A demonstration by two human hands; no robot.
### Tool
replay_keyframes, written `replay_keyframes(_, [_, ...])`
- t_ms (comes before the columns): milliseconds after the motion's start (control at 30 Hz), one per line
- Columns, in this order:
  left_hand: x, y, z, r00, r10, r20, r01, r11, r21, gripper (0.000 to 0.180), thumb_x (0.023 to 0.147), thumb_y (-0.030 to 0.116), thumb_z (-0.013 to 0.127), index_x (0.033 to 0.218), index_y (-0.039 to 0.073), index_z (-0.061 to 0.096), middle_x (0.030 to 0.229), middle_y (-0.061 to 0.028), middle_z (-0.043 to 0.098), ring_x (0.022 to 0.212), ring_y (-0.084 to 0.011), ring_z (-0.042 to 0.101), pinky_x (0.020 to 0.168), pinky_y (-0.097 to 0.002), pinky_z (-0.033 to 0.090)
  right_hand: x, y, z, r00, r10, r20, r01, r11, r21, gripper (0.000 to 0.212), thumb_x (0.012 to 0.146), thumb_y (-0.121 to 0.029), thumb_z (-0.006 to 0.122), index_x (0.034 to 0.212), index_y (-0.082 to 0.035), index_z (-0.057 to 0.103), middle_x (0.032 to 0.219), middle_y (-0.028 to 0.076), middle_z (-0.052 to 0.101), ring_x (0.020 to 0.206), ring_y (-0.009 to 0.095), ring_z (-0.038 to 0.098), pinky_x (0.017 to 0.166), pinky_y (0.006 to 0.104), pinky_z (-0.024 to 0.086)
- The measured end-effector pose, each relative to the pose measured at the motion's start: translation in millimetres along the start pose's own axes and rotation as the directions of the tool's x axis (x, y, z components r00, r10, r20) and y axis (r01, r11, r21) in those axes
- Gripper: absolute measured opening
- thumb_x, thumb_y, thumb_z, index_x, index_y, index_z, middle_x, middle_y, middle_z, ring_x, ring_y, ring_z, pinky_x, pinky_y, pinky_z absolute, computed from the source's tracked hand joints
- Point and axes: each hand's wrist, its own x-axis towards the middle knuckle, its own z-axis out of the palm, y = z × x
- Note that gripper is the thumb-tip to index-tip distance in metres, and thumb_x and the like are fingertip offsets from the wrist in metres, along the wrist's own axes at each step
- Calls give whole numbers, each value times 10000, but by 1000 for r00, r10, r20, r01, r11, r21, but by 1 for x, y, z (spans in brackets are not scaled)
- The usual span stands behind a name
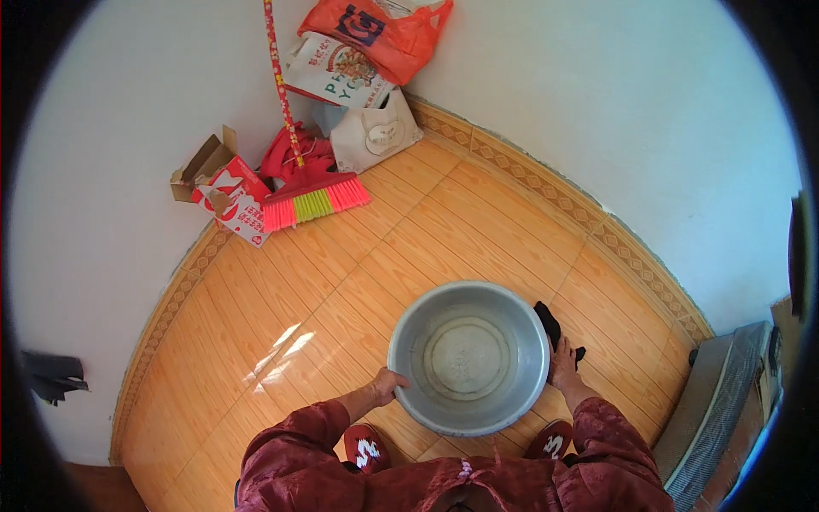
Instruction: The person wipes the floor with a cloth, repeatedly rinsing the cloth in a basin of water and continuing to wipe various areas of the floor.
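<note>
A round grey metal-looking basin [467, 358] is in front of me, with nothing seen inside but its pale bottom. On its left rim my left hand [388, 386] is closed, thumb over the edge. At the right side my right hand [563, 365] presses against the basin's outer wall, its fingers partly hidden. A black cloth [548, 324] shows beside the basin, right by the right hand's fingers; whether that hand also holds it I cannot tell.
My red shoes [367, 448] stand close below the basin on a wood-patterned tile floor [341, 316]. In the far corner are a broom [311, 200], a torn carton [235, 196], a white bag [380, 132] and an orange plastic bag [401, 43]. A grey padded item [717, 410] lines the right wall.
</note>
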Motion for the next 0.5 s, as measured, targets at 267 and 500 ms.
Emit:
replay_keyframes(267, [1,36,1,999,2,32,-1,1000,-22,493,697,-129,635,1185,-83,595,1088,-176,655,947,-345,649,816,-463,540,7,-1,1,999,28,-32,-29,999,-19,775,922,-271,556,1559,-190,123,1580,265,91,1453,426,142,1141,588,191])
replay_keyframes(500, [6,89,12,997,65,47,-66,998,7,470,701,-114,604,1170,-70,592,1089,-170,649,978,-325,637,847,-430,533,20,6,13,998,43,-40,-43,999,3,907,859,-366,672,1562,-218,117,1574,271,112,1463,423,117,1132,611,167])
